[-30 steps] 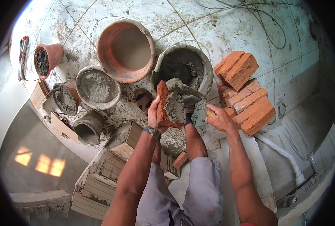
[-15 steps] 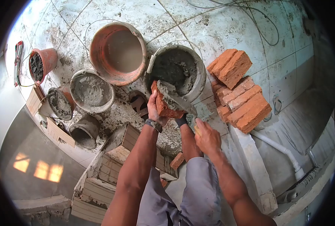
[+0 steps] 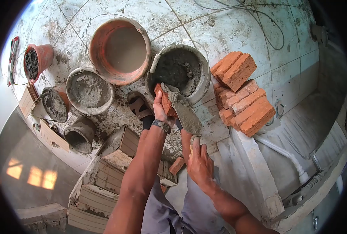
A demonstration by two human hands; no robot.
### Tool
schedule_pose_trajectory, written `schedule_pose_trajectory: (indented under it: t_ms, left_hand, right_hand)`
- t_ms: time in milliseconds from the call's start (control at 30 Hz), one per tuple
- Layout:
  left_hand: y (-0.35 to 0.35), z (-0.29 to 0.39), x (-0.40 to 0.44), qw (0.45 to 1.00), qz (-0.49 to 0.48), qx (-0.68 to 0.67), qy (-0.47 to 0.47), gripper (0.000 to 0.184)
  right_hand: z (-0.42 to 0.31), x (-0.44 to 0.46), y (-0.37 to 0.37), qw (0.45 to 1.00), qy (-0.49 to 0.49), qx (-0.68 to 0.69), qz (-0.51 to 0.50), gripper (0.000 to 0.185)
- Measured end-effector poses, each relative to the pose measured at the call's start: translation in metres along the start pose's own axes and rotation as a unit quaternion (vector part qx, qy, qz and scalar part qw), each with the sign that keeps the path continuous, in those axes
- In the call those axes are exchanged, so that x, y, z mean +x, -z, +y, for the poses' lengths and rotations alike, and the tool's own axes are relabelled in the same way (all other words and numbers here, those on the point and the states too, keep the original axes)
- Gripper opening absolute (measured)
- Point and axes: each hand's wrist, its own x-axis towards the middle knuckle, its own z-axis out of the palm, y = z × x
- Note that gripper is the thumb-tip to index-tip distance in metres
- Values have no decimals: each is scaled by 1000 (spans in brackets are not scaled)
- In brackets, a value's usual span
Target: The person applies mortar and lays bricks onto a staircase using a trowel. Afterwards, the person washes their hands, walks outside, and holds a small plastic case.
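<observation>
My left hand (image 3: pixel 160 107) is closed around a red brick (image 3: pixel 165 103), tilted over the near rim of a bucket of wet mortar (image 3: pixel 205 78). My right hand (image 3: pixel 200 163) grips the handle of a trowel (image 3: pixel 187 119). The trowel's mortar-coated blade lies across the brick's right side and hides part of it. Grey mortar (image 3: pixel 170 91) clings near the brick's upper end. I cannot tell how much mortar sits under the blade.
A large bucket of murky water (image 3: pixel 147 54) stands left of the mortar bucket, with a bucket of grey mix (image 3: pixel 109 99) nearby. Stacked bricks (image 3: pixel 255 113) lie to the right beside a white hose (image 3: pixel 278 152). Tile-faced blocks (image 3: pixel 103 175) sit at lower left.
My right hand has drawn the trowel down and left toward my body. Its blade now points more steeply downward and covers more of the brick, which my left hand still holds.
</observation>
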Motion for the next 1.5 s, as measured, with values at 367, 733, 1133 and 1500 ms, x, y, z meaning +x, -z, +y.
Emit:
schedule_pose_trajectory:
  t_ms: [367, 733, 1133, 1500]
  left_hand:
    - [-1, 19, 3, 999, -19, -1, -26, 46]
    - [-7, 24, -24, 999, -26, -38, 27, 51]
    - [-6, 27, -29, 999, -18, -40, 20, 49]
    - [-16, 19, -26, 998, -15, -63, 20, 48]
  right_hand:
    - [10, -16, 55, 994, 12, 104, 19, 61]
    - [49, 113, 0, 998, 63, 2, -9, 59]
    - [50, 106, 29, 992, 111, 30, -43, 62]
    - [51, 66, 17, 984, 69, 150, 70, 57]
